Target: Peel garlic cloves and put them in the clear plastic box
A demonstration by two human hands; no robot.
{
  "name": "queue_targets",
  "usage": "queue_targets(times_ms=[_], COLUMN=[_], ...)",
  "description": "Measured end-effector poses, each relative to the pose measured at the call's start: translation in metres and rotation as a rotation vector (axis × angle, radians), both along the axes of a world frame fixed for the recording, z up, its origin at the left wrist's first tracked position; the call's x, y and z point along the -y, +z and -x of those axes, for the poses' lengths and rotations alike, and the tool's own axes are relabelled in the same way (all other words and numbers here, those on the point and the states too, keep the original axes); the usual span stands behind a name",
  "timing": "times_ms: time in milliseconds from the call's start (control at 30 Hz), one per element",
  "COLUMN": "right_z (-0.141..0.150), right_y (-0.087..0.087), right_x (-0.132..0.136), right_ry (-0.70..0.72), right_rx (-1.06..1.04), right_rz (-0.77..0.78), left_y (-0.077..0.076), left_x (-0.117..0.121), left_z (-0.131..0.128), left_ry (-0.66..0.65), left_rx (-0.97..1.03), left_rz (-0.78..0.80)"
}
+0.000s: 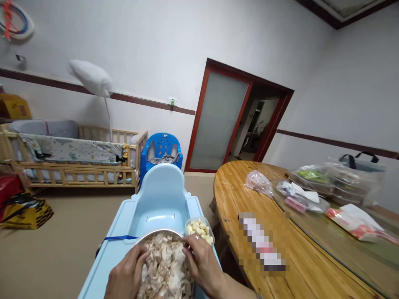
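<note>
While our left hand (126, 272) and right hand (203, 259) curl over the bowl (159, 231) of papery skins (166, 265), we cannot tell their grip; peeled cloves (200, 229) sit right of the bowl.

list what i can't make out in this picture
Head view:
What the left hand or right hand may grip: hidden by the fingers.
Bottom of the metal bowl: buried under papery skins.
The bowl's near rim: cut off by the lower edge.
Long item on the wooden table: blurred by pixelation.
</note>
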State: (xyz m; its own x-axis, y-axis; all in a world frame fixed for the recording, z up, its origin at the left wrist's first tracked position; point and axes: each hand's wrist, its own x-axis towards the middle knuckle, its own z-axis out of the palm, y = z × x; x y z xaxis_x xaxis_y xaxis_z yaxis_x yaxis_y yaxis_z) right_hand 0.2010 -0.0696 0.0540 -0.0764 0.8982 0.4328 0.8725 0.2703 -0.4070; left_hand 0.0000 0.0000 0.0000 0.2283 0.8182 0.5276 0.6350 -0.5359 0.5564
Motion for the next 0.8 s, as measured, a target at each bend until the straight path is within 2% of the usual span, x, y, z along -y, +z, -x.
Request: queue_targets(times_ms=[200,333,433,600,700,800], right_z=[0.024,0.04,0.045,0.043,0.04,0.036], right_y=[0.047,0.061,0.051,0.012,-0.005,-0.017], right_x=[-0.015,-0.031,-0.037,-0.029,-0.022,-0.018], right_ry=[0.026,0.028,0.001,-0.061,-0.037,-0.011], right_rx=[0.18,0.117,0.041,-0.104,-0.227,-0.352], right_rz=[0.053,0.132,0.168,0.219,0.232,0.229], left_y=[0.007,0.006,0.006,0.004,-0.002,-0.009], left_x=[0.0,-0.001,-0.001,0.002,0.005,0.009], left_z=[-0.002,-0.004,-0.004,-0.006,-0.012,-0.018], left_ry=[-0.02,-0.046,-0.045,-0.056,-0.051,-0.075], left_rx=[0.077,0.114,0.14,0.175,0.162,0.118], left_rz=[0.126,0.202,0.219,0.192,0.108,-0.069])
